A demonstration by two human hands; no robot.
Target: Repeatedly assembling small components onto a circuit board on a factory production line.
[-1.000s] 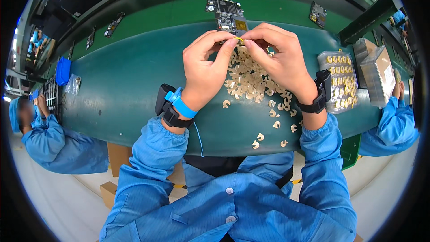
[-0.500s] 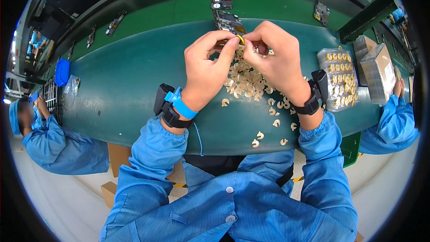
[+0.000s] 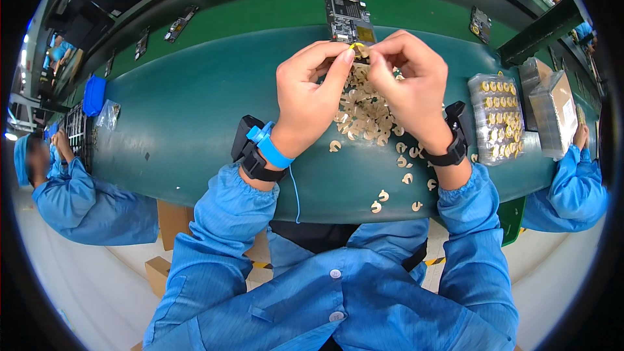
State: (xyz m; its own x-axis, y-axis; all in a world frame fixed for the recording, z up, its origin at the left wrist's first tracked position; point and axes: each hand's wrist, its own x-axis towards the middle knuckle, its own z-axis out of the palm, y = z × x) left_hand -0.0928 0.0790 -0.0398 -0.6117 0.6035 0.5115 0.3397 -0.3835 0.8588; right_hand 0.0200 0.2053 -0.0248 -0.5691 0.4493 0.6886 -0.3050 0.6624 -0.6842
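Observation:
My left hand (image 3: pixel 312 94) is closed in a pinch on a small round yellow-rimmed coin cell (image 3: pixel 355 45), held above the far side of the worktop. At the cell's right edge, my right hand (image 3: pixel 411 84) pinches a small tan piece (image 3: pixel 364 52), partly hidden by the fingertips. Below both hands lies a heap of cream-coloured notched discs (image 3: pixel 366 110), with several more scattered toward the near edge. Just beyond my fingertips is a dark circuit board (image 3: pixel 348 16); its near end is partly covered by my hands.
A clear plastic tray (image 3: pixel 482 114) with rows of yellow-rimmed round parts stands at the right, beside a wrapped carton (image 3: pixel 552 114). More circuit boards (image 3: pixel 480 24) lie on the far green strip. At the left are a blue bin (image 3: pixel 94 95) and a co-worker (image 3: pixel 84 205).
The yellow-rimmed cell has turned between my fingers, and a tan piece now shows at its right edge. My fingertips are slightly farther apart. The whole view has shifted a little.

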